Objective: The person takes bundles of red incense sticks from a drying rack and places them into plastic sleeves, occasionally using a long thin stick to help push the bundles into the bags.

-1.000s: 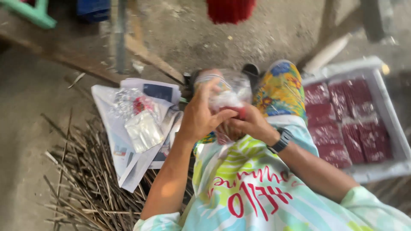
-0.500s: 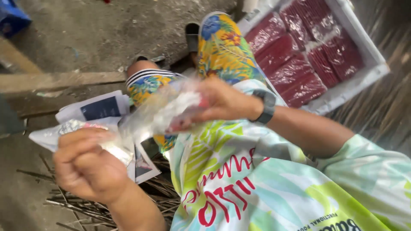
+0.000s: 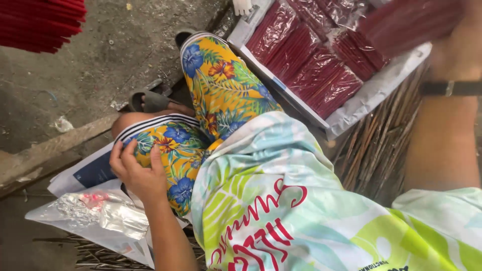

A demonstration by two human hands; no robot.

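Observation:
My right hand (image 3: 446,56), with a dark watch on the wrist, is up at the top right, blurred and closed around a bundle of dark red sticks (image 3: 407,22). It is above a white box (image 3: 374,95) that holds several clear-wrapped packs of the same red sticks (image 3: 306,60). My left hand (image 3: 138,171) rests on my left knee, on the flowered shorts, and holds nothing. Just below and left of it a pile of clear plastic bags (image 3: 103,215) lies on white paper sheets.
Bare thin sticks (image 3: 369,150) lie on the ground under and beside the box, and more at the bottom left. A red bundle (image 3: 40,25) hangs at the top left. A wooden plank (image 3: 47,153) runs along the concrete floor, with a grey sandal (image 3: 150,100) near my foot.
Both hands were holding a clear plastic bag. My left hand has dropped to my knee with nothing in it, and my right hand has swung over to the box and grips a red stick bundle.

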